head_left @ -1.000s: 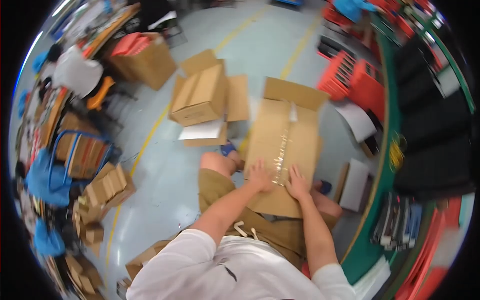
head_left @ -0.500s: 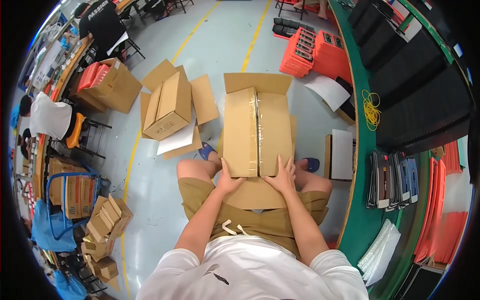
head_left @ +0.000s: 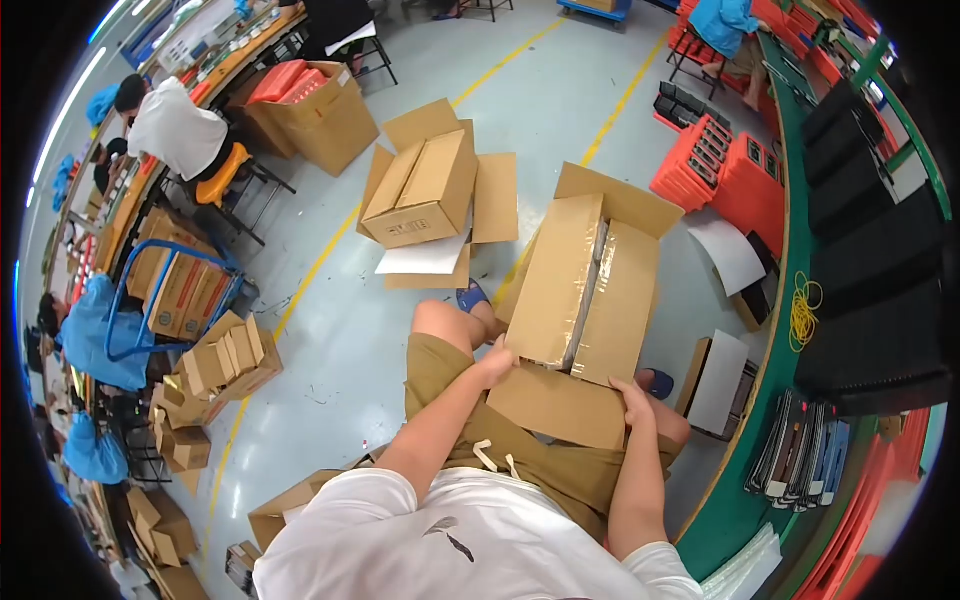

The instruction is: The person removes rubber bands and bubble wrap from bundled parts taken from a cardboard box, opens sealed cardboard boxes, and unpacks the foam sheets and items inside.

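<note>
A large cardboard box (head_left: 555,285) stands between my legs, its two long top flaps slightly raised with a dark gap between them and torn clear tape along their edges. The far end flap (head_left: 620,198) and near end flap (head_left: 560,407) stick outward. My left hand (head_left: 497,362) grips the near left corner of the left long flap, fingers closed. At the near right corner of the right flap, my right hand (head_left: 633,398) has its fingers closed on the flap edge. What lies inside the gap is too dark to make out.
Another open cardboard box (head_left: 420,190) holding a closed carton stands ahead on the left. Red trays (head_left: 692,160) are stacked at front right. A green-topped bench (head_left: 735,440) runs along my right; seated people and a blue trolley (head_left: 170,300) are on the left.
My hands have moved apart from near the middle seam to the box's two near corners. The long flaps have lifted and the gap has widened. The camera view has turned.
</note>
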